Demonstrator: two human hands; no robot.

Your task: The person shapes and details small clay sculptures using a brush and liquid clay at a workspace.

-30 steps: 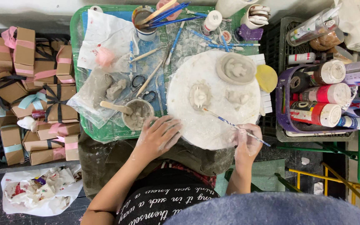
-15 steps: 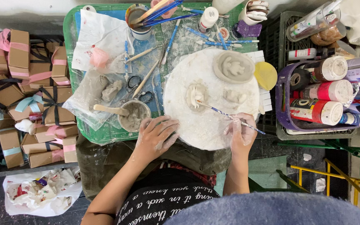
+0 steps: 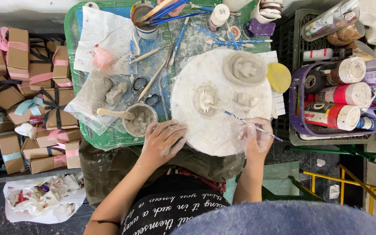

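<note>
A round white board (image 3: 223, 126) lies on the green mat (image 3: 72, 52), bearing three grey clay pieces. My right hand (image 3: 256, 140) holds a thin blue brush (image 3: 240, 119) whose tip touches the small clay figure (image 3: 205, 99) left of centre. A second small clay lump (image 3: 247, 100) sits to its right, and an oval clay dish with a relief figure (image 3: 245, 68) lies at the board's far edge. My left hand (image 3: 164, 141), smeared with clay, rests with spread fingers on the board's near-left rim.
A cup of grey slip with a wooden stick (image 3: 139, 118) stands beside my left hand. Scissors (image 3: 143, 89), brushes and a paint cup (image 3: 144, 19) lie behind. Ribboned cardboard boxes (image 3: 18, 87) are stacked left. A purple basket of paint bottles (image 3: 331, 100) stands right.
The brush tip has moved left across the board onto the small clay figure. The view has shifted slightly; my left hand stays on the board's rim.
</note>
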